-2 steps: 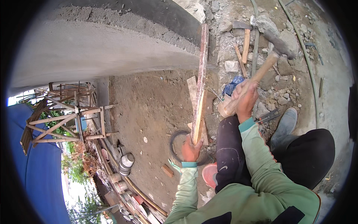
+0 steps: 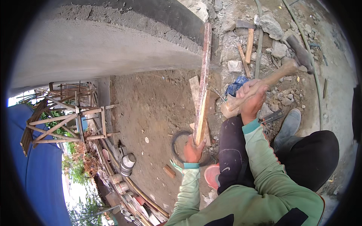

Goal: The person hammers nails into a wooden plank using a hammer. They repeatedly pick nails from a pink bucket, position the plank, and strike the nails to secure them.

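Wooden plank (image 2: 204,81) upright, left hand (image 2: 193,150) fingers clamped; right hand (image 2: 253,98) fingers clamped on hammer (image 2: 266,83).

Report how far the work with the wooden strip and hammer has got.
Done: the long wooden strip stands leaning against the concrete edge. In hand: the left hand has its grip on the strip's lower end, while the right hand holds a hammer raised beside it. Left: whether any nail is driven cannot be seen.
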`<state>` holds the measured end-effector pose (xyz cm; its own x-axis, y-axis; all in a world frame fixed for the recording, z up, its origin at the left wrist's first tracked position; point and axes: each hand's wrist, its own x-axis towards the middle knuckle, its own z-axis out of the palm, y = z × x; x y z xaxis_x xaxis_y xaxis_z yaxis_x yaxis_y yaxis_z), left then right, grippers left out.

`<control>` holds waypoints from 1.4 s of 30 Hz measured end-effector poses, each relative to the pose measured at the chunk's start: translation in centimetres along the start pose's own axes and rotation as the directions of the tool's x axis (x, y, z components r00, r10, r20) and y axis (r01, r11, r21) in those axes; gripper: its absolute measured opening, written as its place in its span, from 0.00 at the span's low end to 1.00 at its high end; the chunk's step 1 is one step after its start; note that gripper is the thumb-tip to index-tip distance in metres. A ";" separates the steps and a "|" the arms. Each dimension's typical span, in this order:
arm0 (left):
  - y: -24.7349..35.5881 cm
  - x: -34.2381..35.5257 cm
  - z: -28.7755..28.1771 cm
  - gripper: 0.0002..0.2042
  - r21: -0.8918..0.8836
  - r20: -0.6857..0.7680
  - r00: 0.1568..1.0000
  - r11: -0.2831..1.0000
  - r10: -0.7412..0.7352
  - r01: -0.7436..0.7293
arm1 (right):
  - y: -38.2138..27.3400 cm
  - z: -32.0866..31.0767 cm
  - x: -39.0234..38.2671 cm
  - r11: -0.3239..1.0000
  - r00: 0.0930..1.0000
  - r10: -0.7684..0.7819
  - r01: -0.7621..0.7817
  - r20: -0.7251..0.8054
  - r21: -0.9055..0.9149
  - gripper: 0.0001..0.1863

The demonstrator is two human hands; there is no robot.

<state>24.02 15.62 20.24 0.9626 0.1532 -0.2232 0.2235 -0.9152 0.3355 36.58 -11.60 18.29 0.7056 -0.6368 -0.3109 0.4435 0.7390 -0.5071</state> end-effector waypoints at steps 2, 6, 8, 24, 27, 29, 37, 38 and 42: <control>0.1 -0.3 -0.2 0.23 0.001 0.004 1.000 1.000 -0.019 0.019 | -1.5 3.6 -0.3 0.954 0.967 -0.217 0.239 -0.131 0.181 0.30; 1.9 0.6 -0.6 0.24 -0.083 0.013 1.000 0.996 0.022 -0.021 | 6.1 -2.2 0.3 0.929 0.955 0.258 -0.204 0.145 -0.308 0.30; 1.9 0.9 -0.7 0.25 -0.076 0.011 0.999 0.996 0.049 -0.048 | 6.1 -3.1 0.7 0.764 0.855 0.515 -0.425 0.062 -0.485 0.30; 0.7 0.3 0.3 0.24 -0.061 -0.004 1.000 0.998 0.004 -0.004 | 2.7 0.4 2.1 0.907 0.955 0.191 -0.082 0.229 -0.414 0.29; 1.1 0.1 -0.5 0.24 -0.059 0.035 0.999 0.998 -0.027 0.029 | -0.5 1.0 1.6 0.964 0.959 -0.212 0.237 0.188 -0.120 0.32; 1.6 0.2 -0.7 0.24 -0.045 0.044 0.998 0.998 -0.037 0.039 | -0.9 1.8 0.9 0.967 0.965 -0.254 0.255 0.065 -0.008 0.34; 1.3 0.5 -0.1 0.23 -0.061 0.009 1.000 0.998 0.015 -0.015 | 6.6 -4.1 1.4 0.795 0.890 0.455 -0.390 0.033 -0.465 0.31; 1.5 0.4 -0.3 0.23 -0.064 0.011 1.000 0.998 -0.002 0.003 | 6.2 -4.3 0.8 0.845 0.926 0.375 -0.323 0.043 -0.426 0.31; 0.6 -0.2 -0.2 0.23 -0.022 0.024 1.000 1.000 -0.010 0.011 | 0.9 1.0 -1.1 0.999 0.999 -0.040 0.040 -0.004 -0.002 0.31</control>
<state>24.03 15.15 20.68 0.9563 0.1534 -0.2489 0.2370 -0.9052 0.3528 36.80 -9.97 19.00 0.6853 -0.6666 -0.2933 0.4704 0.7126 -0.5205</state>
